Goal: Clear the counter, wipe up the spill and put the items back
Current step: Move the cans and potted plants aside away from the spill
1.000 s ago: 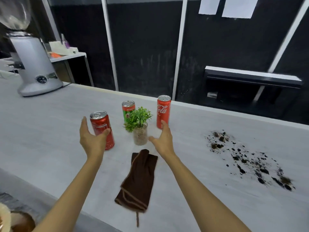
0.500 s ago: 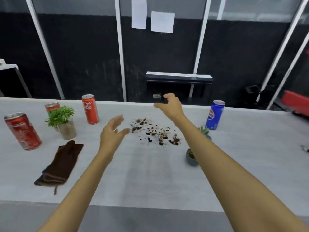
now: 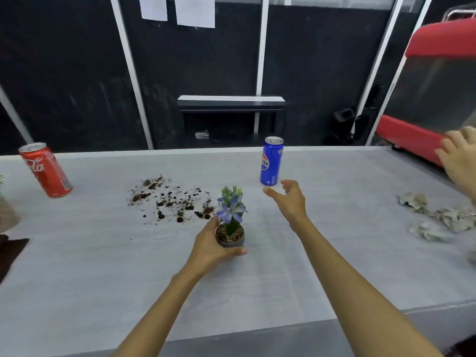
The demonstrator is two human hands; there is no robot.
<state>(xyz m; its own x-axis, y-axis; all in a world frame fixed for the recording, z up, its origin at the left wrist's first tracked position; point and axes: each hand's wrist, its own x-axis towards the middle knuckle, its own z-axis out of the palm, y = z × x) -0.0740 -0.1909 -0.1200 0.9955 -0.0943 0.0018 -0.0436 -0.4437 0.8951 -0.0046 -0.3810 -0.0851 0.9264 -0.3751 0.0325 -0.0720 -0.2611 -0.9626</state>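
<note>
The grey counter (image 3: pixel 257 279) is wide and flat. Closest to us, the left hand (image 3: pixel 208 247) holds a small grey pot (image 3: pixel 229 244) that sits on the counter. The thumb curls round the front of the pot and the fingers go round its far side. A little plant with blue flowers (image 3: pixel 231 207) grows out of the pot. At the left edge lies a bit of brown cloth (image 3: pixel 10 251).

A little further away, the right hand (image 3: pixel 291 200) is held out with its fingers spread wide. It holds nothing. Its fingertips are just beside the bottom of a blue can (image 3: pixel 271 161). I cannot tell if they touch it.

The spill (image 3: pixel 170 199) is a patch of dark crumbs on the counter, just left of the plant. A red can (image 3: pixel 45 170) stands well off to the left. On the right lie some crumpled grey papers (image 3: pixel 438 215). At the right edge another person's hand (image 3: pixel 461 161) is by a red machine (image 3: pixel 432 73). Behind the counter is a dark wall (image 3: pixel 64 73) with white bars.
</note>
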